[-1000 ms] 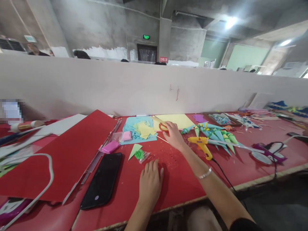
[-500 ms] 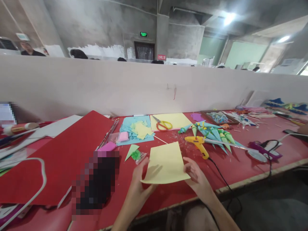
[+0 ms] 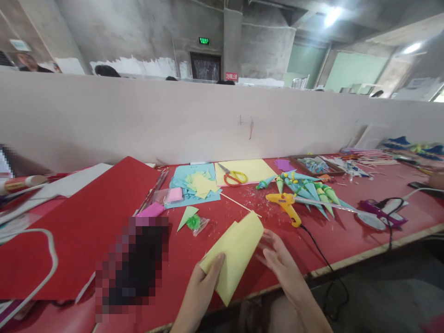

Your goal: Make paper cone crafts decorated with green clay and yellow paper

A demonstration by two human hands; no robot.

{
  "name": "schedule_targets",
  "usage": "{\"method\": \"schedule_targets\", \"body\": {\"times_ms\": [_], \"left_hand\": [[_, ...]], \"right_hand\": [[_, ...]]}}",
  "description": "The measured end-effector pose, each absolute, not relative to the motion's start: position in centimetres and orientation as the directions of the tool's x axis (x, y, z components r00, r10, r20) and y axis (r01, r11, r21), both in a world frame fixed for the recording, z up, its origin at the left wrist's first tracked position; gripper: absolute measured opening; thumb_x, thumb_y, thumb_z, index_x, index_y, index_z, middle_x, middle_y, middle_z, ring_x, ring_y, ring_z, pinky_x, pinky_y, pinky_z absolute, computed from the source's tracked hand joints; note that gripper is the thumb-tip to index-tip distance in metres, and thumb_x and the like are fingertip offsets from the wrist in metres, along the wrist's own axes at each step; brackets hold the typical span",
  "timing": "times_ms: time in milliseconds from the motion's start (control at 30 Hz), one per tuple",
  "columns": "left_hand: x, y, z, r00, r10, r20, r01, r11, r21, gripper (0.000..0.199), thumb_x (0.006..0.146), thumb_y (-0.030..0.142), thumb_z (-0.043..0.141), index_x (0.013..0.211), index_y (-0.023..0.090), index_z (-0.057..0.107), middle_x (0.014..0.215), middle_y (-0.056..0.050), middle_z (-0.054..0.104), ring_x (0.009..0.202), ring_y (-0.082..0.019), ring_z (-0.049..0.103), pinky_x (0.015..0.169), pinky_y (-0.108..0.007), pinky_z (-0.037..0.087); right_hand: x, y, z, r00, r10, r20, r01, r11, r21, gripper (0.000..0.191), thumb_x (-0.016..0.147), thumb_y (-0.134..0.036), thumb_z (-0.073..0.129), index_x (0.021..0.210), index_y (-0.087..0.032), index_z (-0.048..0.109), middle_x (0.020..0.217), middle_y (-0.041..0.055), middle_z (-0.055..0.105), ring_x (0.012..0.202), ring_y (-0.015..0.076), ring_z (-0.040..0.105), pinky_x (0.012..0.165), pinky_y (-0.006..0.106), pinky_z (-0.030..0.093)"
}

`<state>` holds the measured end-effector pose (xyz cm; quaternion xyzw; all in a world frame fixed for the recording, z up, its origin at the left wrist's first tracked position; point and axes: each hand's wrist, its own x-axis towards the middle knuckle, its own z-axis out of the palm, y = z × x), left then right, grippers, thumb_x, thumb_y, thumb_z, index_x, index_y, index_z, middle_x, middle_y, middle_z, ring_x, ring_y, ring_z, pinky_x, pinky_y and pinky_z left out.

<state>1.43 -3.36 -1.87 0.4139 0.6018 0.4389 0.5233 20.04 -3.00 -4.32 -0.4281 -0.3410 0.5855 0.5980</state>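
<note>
A sheet of pale yellow paper (image 3: 239,254) is bent over on itself above the table, its curved fold toward the right. My left hand (image 3: 204,282) pinches its left part, thumb on top and the other fingers out of sight beneath. Close by the paper's right edge is my right hand (image 3: 279,259), its fingers apart and loosely curled; whether the fingertips touch the sheet I cannot tell. Just beyond lie a thin white stick (image 3: 239,205), a green paper piece (image 3: 187,217) and a small clear bag with something green (image 3: 194,223).
A yellow glue gun (image 3: 286,206) with a cord lies to the right, before several blue and green paper cones (image 3: 312,189). Scissors (image 3: 234,176) rest on yellow paper at the back, beside paper scraps (image 3: 199,182). Red board (image 3: 86,226) covers the left. A white partition (image 3: 173,120) stands behind.
The yellow sheet was spread nearly flat between both hands; now it is turned and folded over. My left hand has its thumb on top, and the right hand's fingers have come off the lower right corner.
</note>
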Motion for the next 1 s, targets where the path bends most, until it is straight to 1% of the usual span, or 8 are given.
{"method": "schedule_targets", "body": {"times_ms": [100, 200, 300, 433, 600, 667, 833, 1000], "left_hand": [[2.2, -3.0, -2.2, -0.170, 0.939, -0.299, -0.126, 0.281, 0.952, 0.049, 0.060, 0.060, 0.061, 0.076, 0.014, 0.067, 0.070, -0.004, 0.069, 0.075, -0.023, 0.062, 0.066, -0.029, 0.049], [2.9, -2.9, -2.2, -0.059, 0.955, -0.290, -0.220, 0.271, 0.937, 0.045, 0.063, 0.054, 0.064, 0.085, 0.015, 0.067, 0.078, -0.006, 0.070, 0.080, -0.023, 0.064, 0.072, -0.030, 0.049], [3.2, -2.7, -1.6, 0.071, 0.956, -0.284, -0.128, 0.291, 0.948, 0.047, 0.062, 0.053, 0.064, 0.088, 0.014, 0.067, 0.085, -0.008, 0.071, 0.083, -0.025, 0.063, 0.074, -0.032, 0.049], [2.3, -1.6, -0.2, 0.114, 0.980, -0.165, 0.082, 0.156, 0.984, 0.044, 0.065, 0.050, 0.061, 0.091, 0.015, 0.065, 0.093, -0.009, 0.068, 0.087, -0.026, 0.061, 0.075, -0.032, 0.048], [0.7, 1.0, 1.1, -0.069, 0.992, 0.103, 0.162, -0.090, 0.983, 0.046, 0.061, 0.042, 0.065, 0.099, 0.016, 0.058, 0.110, -0.011, 0.059, 0.107, -0.026, 0.051, 0.093, -0.035, 0.038], [0.5, 1.7, 1.2, -0.040, 0.998, 0.051, 0.078, -0.048, 0.996, 0.051, 0.063, 0.043, 0.063, 0.106, 0.018, 0.053, 0.116, -0.011, 0.056, 0.111, -0.025, 0.049, 0.092, -0.034, 0.039], [1.5, 1.6, 0.9, 0.256, 0.961, -0.106, -0.052, 0.124, 0.991, 0.051, 0.072, 0.046, 0.057, 0.115, 0.018, 0.049, 0.115, -0.010, 0.060, 0.097, -0.023, 0.059, 0.077, -0.030, 0.048], [2.2, 0.7, 0.5, 0.276, 0.945, -0.172, 0.017, 0.175, 0.984, 0.049, 0.067, 0.047, 0.062, 0.100, 0.011, 0.059, 0.101, -0.012, 0.067, 0.085, -0.025, 0.062, 0.063, -0.027, 0.049]], "right_hand": [[18.8, -3.6, -4.0, -0.054, 0.981, -0.188, -0.531, -0.188, -0.826, 0.061, 0.069, -0.041, 0.068, 0.122, -0.029, 0.039, 0.117, 0.0080, 0.056, 0.102, 0.0231, 0.057, 0.079, 0.039, 0.049], [17.5, -3.7, -3.7, -0.173, 0.968, -0.180, -0.586, -0.248, -0.772, 0.060, 0.073, -0.042, 0.064, 0.125, -0.027, 0.039, 0.114, 0.0087, 0.059, 0.100, 0.0239, 0.058, 0.075, 0.038, 0.051], [16.7, -3.3, -3.3, -0.183, 0.966, -0.182, -0.605, -0.256, -0.753, 0.057, 0.072, -0.040, 0.065, 0.123, -0.025, 0.044, 0.107, 0.0079, 0.064, 0.095, 0.0238, 0.061, 0.075, 0.037, 0.050], [16.7, -2.2, -2.6, -0.117, 0.987, -0.112, -0.609, -0.160, -0.777, 0.051, 0.072, -0.031, 0.066, 0.119, -0.024, 0.048, 0.110, 0.0064, 0.063, 0.094, 0.0221, 0.061, 0.079, 0.036, 0.049], [17.1, -1.0, -1.5, -0.005, 1.000, -0.030, -0.597, -0.027, -0.802, 0.048, 0.068, -0.025, 0.070, 0.113, -0.021, 0.051, 0.110, 0.0061, 0.064, 0.098, 0.0208, 0.060, 0.087, 0.034, 0.045], [17.1, -0.7, -1.2, 0.003, 1.000, -0.021, -0.589, -0.016, -0.808, 0.052, 0.065, -0.024, 0.072, 0.112, -0.021, 0.051, 0.108, 0.0064, 0.065, 0.097, 0.0221, 0.060, 0.085, 0.035, 0.046], [16.7, -0.2, -1.0, -0.074, 0.992, -0.106, -0.505, -0.129, -0.853, 0.060, 0.062, -0.024, 0.074, 0.115, -0.020, 0.048, 0.099, 0.0068, 0.068, 0.086, 0.0252, 0.065, 0.075, 0.038, 0.051], [15.6, -0.7, -0.9, -0.037, 0.991, -0.131, -0.401, -0.135, -0.906, 0.063, 0.059, -0.025, 0.074, 0.116, -0.021, 0.047, 0.098, 0.0058, 0.068, 0.087, 0.0245, 0.065, 0.073, 0.035, 0.053]]}}
